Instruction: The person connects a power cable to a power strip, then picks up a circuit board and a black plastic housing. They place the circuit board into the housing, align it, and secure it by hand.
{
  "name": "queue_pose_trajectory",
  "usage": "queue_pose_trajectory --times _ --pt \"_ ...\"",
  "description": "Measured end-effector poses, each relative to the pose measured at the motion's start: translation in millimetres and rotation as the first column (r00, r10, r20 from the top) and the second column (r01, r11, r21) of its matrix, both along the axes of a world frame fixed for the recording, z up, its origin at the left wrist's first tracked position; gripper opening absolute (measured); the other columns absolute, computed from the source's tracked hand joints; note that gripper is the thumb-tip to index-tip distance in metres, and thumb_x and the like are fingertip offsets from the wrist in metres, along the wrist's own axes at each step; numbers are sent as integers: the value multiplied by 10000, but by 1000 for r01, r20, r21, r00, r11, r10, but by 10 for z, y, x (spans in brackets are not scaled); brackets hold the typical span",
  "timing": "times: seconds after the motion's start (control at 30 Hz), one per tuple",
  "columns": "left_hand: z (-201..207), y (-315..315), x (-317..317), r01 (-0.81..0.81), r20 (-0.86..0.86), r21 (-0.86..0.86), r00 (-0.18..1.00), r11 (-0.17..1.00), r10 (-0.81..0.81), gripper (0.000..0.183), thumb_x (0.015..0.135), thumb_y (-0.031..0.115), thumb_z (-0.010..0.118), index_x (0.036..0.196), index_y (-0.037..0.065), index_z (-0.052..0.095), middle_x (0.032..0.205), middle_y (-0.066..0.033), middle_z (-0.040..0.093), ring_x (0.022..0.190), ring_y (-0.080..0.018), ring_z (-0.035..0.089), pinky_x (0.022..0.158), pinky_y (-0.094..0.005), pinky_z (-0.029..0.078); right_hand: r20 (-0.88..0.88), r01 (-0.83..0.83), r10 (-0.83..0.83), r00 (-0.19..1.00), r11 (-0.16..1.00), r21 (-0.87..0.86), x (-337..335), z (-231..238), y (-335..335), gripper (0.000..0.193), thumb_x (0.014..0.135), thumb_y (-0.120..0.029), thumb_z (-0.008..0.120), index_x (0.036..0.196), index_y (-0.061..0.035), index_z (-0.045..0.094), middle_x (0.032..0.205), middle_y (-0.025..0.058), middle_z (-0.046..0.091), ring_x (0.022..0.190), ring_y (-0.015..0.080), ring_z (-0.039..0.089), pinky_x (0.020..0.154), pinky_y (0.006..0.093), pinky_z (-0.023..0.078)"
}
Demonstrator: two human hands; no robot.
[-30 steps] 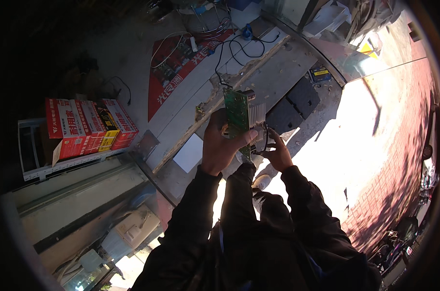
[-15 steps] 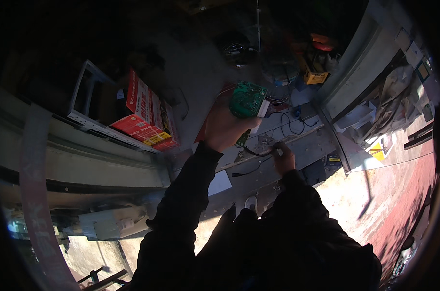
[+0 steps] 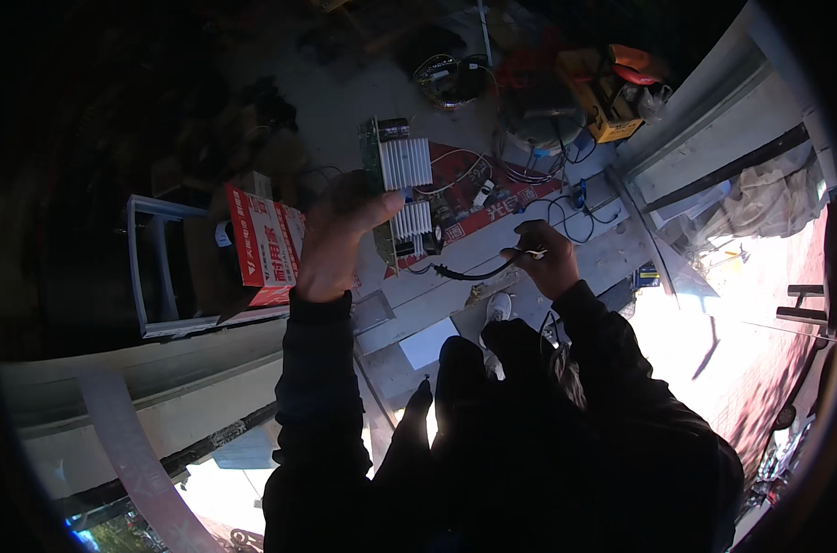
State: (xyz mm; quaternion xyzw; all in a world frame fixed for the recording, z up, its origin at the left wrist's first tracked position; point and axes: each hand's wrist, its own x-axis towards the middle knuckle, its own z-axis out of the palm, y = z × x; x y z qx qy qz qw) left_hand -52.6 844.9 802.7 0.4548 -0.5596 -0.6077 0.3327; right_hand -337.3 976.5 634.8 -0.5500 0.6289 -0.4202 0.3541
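Note:
My left hand (image 3: 337, 238) grips a circuit board (image 3: 371, 155) that stands nearly on edge, its thumb pressed by the silver finned heat sinks (image 3: 406, 164). A dark cylindrical part shows at the board's top; the fingers behind it are hidden. To the right, my right hand (image 3: 549, 258) is closed on a black cable (image 3: 474, 276) near its end, where short pale tips stick out. The cable runs left toward the bottom of the board. Beyond the hands, a red printed sheet (image 3: 497, 210) lies on the floor with thin wires and small parts on it.
At left, a red carton (image 3: 264, 241) stands by a pale metal frame (image 3: 138, 267). A yellow box (image 3: 614, 124) and a wire coil (image 3: 451, 81) are farther off. White paper (image 3: 428, 344) lies near my shoe (image 3: 499, 308). Crumpled sheeting (image 3: 769, 194) hangs at right.
The circuit board has moved left and turned, from its green face to its edge and heat sinks. My right hand has risen slightly, still on the cable. The view has shifted.

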Motion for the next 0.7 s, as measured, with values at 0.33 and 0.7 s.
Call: queue_pose_trajectory --times 0.33,0.7 --pt "1005 -954 852 -48 -125 12 991 999 49 1035 692 430 922 1487 -11 428 1278 -201 646 1124 -295 694 954 -401 590 -11 -91 91 996 995 -30 716 -1 -1826 781 825 3 745 1527 -116 423 1443 189 526 1019 328 706 892 448 580" --pt "1481 -2545 1730 -164 166 73 975 984 150 1063 592 373 953 1439 -54 474 1294 -186 645 1198 -293 639 1093 -420 446 -27 -245 250 968 960 134 2220 -239 -3883 634 893 -100 722 1460 -57 441 1336 223 560 950 347 716 878 446 555"
